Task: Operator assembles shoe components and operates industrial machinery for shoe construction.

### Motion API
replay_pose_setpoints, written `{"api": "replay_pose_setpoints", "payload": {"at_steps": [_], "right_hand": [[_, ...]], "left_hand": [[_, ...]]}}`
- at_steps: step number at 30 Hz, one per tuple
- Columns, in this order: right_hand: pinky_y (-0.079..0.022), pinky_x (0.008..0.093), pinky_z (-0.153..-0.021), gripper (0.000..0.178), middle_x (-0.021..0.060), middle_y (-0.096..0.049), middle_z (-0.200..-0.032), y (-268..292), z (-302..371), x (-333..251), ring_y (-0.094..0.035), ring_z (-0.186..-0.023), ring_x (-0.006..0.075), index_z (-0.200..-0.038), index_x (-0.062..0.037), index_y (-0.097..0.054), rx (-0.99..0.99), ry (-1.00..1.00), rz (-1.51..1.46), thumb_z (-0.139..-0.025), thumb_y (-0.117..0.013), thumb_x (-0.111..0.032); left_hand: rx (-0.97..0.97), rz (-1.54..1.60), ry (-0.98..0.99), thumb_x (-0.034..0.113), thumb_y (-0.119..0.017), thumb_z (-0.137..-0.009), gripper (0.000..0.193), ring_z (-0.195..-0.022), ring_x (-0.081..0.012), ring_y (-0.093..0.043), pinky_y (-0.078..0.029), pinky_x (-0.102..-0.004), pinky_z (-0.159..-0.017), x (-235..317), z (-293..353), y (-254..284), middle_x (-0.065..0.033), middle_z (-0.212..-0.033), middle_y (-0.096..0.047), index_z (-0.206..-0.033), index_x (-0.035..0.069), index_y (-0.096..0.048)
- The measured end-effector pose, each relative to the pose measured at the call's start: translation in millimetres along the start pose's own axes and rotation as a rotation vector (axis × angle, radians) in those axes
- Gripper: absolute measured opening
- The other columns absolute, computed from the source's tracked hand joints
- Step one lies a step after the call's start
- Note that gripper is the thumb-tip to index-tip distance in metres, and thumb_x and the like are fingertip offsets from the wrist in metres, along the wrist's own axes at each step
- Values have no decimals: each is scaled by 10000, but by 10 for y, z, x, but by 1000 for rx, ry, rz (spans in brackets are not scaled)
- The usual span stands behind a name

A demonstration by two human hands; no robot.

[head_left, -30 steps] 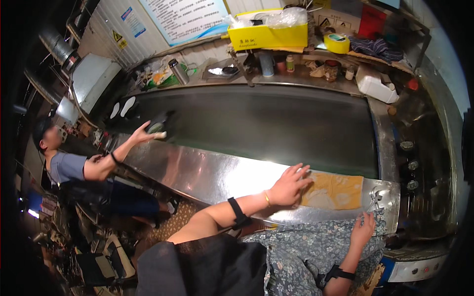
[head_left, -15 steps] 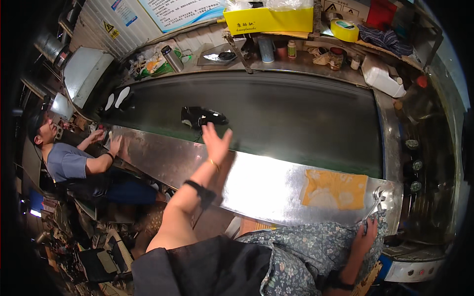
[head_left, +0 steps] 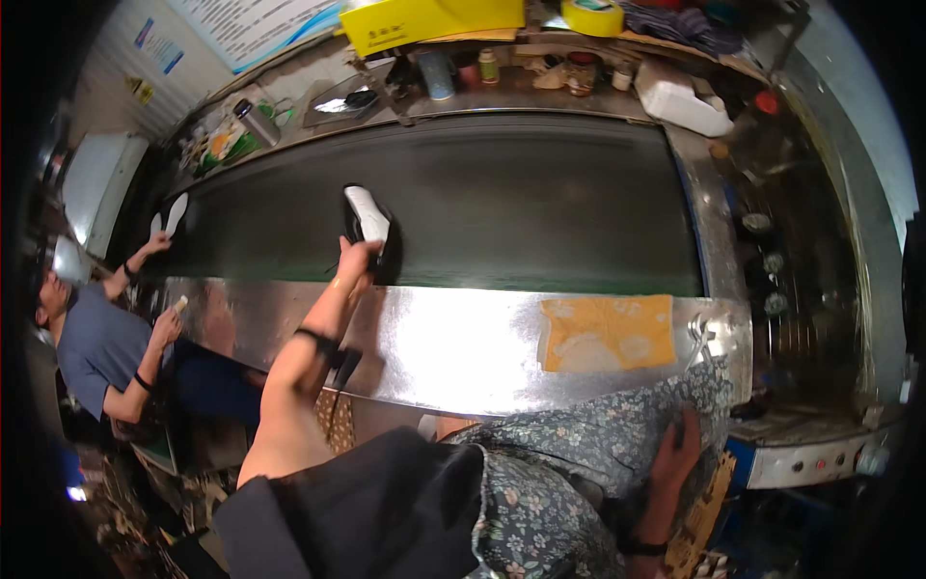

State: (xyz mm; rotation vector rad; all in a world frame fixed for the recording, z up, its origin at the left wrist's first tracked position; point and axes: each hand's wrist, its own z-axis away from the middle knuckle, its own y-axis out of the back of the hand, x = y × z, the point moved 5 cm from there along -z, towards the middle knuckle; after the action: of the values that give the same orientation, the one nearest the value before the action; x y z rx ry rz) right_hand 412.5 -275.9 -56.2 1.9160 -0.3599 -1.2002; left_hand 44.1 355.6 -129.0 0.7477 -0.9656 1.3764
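Observation:
Over the dark conveyor belt (head_left: 540, 207), my left hand (head_left: 357, 257) grips one end of a black shoe (head_left: 368, 214); its white sole faces up. My left forearm reaches across the shiny metal ledge. Low on the right, my right hand (head_left: 675, 446) rests by the floral cloth (head_left: 579, 439) over my lap. Its fingers are curled around a small dark thing I cannot make out. A metal tool like a wrench (head_left: 701, 338) lies on the ledge beyond that hand, beside an orange cloth (head_left: 608, 333).
A co-worker (head_left: 101, 343) sits at the left, one hand at white-soled shoes (head_left: 174, 214) on the belt's far left. Along the back shelf stand a steel flask (head_left: 256, 123), a blue cup (head_left: 435, 75) and a white jug (head_left: 683, 98). A yellow box (head_left: 434, 21) sits above.
My left hand has closed on the shoe, which has turned sole up. The view has shifted to the right. The co-worker has reached out to the white-soled shoes.

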Motion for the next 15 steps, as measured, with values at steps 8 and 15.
{"api": "replay_pose_setpoints", "payload": {"at_steps": [8, 15], "right_hand": [[-511, 298, -829, 318, 131, -690, -1165, 267, -701, -1263, -657, -936, 163, -1226, 27, -630, -83, -70, -1051, -932, -634, -94], [-531, 320, -832, 359, 149, -715, -1069, 1529, -91, -1038, -700, -961, 252, -1187, -47, -665, 180, -16, -216, -843, -726, -131]], "left_hand": [[-1111, -465, -176, 158, -822, -688, 1089, -1462, -265, -265, -226, -369, -1178, -237, 3312, -2009, -137, -1586, -272, -1564, 57, -183], [-1685, -765, -351, 270, -670, -935, 599, -805, -110, -555, -480, -285, -790, -566, 4365, -3326, 0, -891, -607, -1449, 49, -454]]}}
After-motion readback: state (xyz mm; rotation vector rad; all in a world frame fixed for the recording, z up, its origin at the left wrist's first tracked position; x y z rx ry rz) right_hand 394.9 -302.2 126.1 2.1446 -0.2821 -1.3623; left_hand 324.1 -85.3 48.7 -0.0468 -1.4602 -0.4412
